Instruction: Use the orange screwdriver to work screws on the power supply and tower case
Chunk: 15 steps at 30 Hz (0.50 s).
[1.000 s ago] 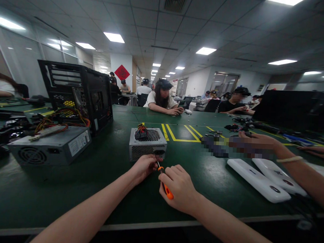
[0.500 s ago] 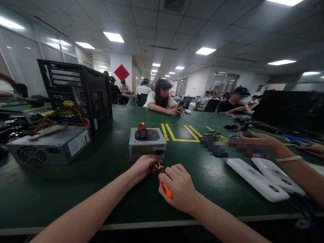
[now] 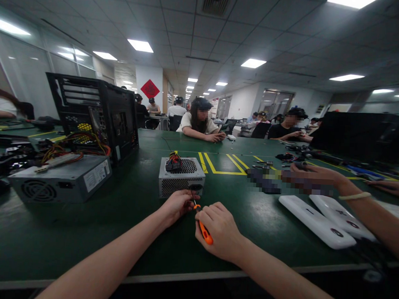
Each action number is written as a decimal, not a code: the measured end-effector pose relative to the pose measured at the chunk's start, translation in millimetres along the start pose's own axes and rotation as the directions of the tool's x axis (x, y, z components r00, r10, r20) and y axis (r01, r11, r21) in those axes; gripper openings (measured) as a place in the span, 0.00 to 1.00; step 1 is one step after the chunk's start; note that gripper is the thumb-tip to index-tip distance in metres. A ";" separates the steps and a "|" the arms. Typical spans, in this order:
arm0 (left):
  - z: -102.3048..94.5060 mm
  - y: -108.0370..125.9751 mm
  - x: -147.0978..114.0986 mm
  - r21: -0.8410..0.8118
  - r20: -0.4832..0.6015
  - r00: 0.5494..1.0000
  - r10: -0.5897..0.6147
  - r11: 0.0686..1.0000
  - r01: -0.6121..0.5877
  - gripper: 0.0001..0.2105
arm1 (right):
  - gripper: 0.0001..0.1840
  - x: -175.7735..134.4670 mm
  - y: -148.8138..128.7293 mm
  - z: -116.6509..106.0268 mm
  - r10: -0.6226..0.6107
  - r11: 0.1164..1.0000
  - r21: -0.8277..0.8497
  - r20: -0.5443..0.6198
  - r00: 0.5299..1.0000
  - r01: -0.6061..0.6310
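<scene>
A silver power supply unit (image 3: 181, 177) stands in front of me on the green table, with a bundle of coloured wires and a dark connector (image 3: 174, 162) on its top. My right hand (image 3: 218, 228) is closed around the orange and black handle of a screwdriver (image 3: 206, 232). Its thin shaft points up and left toward the unit's near face. At that face's lower edge, my left hand (image 3: 179, 206) has its fingers curled together beside the shaft; what they pinch is hidden. Whether the tip touches a screw is too small to tell.
A larger power supply (image 3: 62, 180) and a black computer case (image 3: 97, 113) stand at left. To the right lie two white devices (image 3: 316, 220), near another person's hand (image 3: 318, 176). A person (image 3: 201, 123) sits across the table (image 3: 130, 244).
The screwdriver handle has turned a little in my right hand, and a dark slot now shows on it. My left hand stays put. At right, the other person's hand has shifted slightly left.
</scene>
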State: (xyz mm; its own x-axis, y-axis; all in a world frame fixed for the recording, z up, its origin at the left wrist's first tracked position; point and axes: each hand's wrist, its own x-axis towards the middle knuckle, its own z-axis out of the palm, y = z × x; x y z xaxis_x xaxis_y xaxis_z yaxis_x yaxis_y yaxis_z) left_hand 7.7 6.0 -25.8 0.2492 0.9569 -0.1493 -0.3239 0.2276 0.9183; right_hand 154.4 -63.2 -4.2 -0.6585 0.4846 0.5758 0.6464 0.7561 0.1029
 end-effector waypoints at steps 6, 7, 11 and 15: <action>1.7 3.2 -3.2 -0.011 0.009 0.999 -0.032 0.999 0.032 0.06 | 0.07 2.3 -1.0 -4.6 -0.011 1.000 -0.027 -0.041 0.999 0.010; 2.5 4.2 -4.6 -0.005 0.004 0.999 -0.038 0.999 0.038 0.07 | 0.09 2.7 -1.4 -4.7 -0.011 1.000 -0.028 -0.049 0.999 0.010; 5.1 6.6 -8.4 0.087 0.023 1.000 -0.013 0.996 0.011 0.10 | 0.09 2.8 -1.5 -2.7 -0.020 1.000 -0.020 -0.058 0.998 0.019; 4.1 4.2 -5.5 0.105 0.039 0.999 0.003 0.994 -0.007 0.08 | 0.07 1.8 -0.7 -1.9 -0.053 0.998 -0.042 -0.033 0.998 0.052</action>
State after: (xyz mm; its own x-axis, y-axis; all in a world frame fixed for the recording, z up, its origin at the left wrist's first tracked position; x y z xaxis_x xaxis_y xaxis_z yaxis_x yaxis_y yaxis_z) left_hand 8.7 0.9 -19.7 0.2836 0.9498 -0.1323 -0.2283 0.2009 0.9526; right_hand 153.5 -63.7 -1.6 -0.6791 0.4291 0.5956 0.6268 0.7612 0.1663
